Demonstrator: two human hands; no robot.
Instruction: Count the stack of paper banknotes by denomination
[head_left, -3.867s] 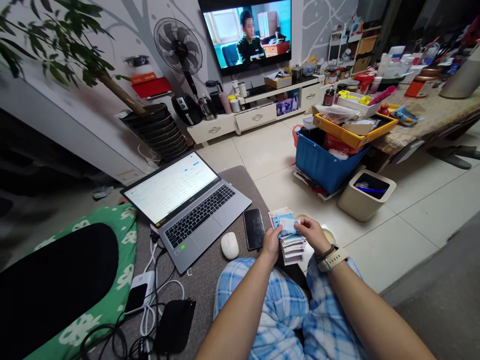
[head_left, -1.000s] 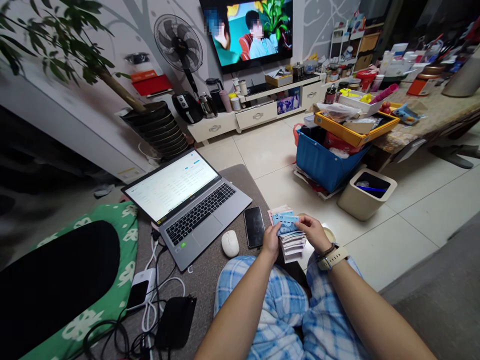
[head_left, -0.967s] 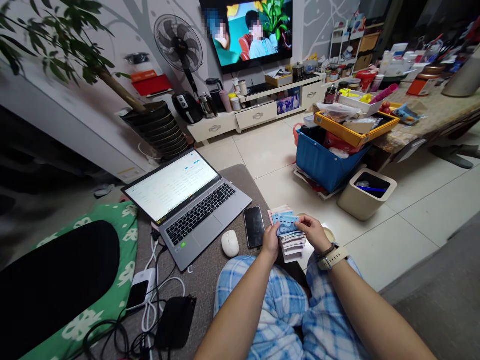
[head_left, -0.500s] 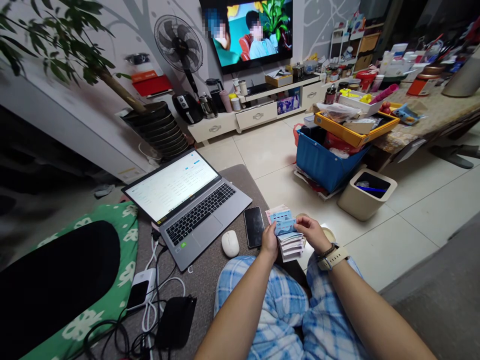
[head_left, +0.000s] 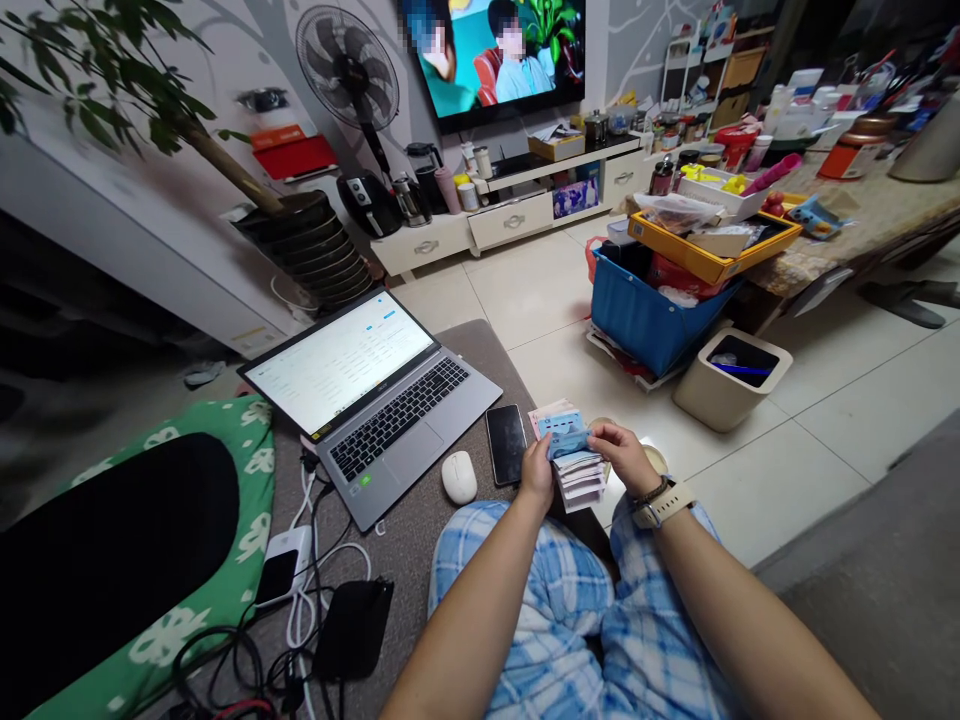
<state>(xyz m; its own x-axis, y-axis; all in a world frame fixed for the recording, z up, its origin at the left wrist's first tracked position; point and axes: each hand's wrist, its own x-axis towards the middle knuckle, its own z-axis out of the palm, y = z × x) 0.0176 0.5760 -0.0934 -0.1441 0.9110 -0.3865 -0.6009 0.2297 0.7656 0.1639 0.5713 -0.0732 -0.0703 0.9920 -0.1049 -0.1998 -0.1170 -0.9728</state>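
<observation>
My left hand point(head_left: 537, 466) is closed on the left side of a stack of paper tickets point(head_left: 581, 484), small printed slips whose lower part fans out in white, layered edges. Blue tickets point(head_left: 568, 440) lie on top, and pinkish ones stick out behind them at the upper left. With thumb and fingers, my right hand point(head_left: 621, 455) pinches the right edge of the upper blue ticket; a beige-strapped watch is on that wrist. The print is too small to read. Just left of the stack, a dark-screened phone point(head_left: 507, 444) rests on the grey couch.
An open laptop point(head_left: 375, 405) and a white mouse point(head_left: 459, 477) lie on the couch point(head_left: 412, 570). Tangled cables and a white device point(head_left: 283, 566) are at the lower left. On the floor stand a blue bin point(head_left: 649, 320) and a beige wastebasket point(head_left: 724, 390), beside a cluttered table.
The view has tilted slightly, so the surroundings sit a little higher in the picture. Both hands stay on the tickets, with only a slight shift of the upper blue one.
</observation>
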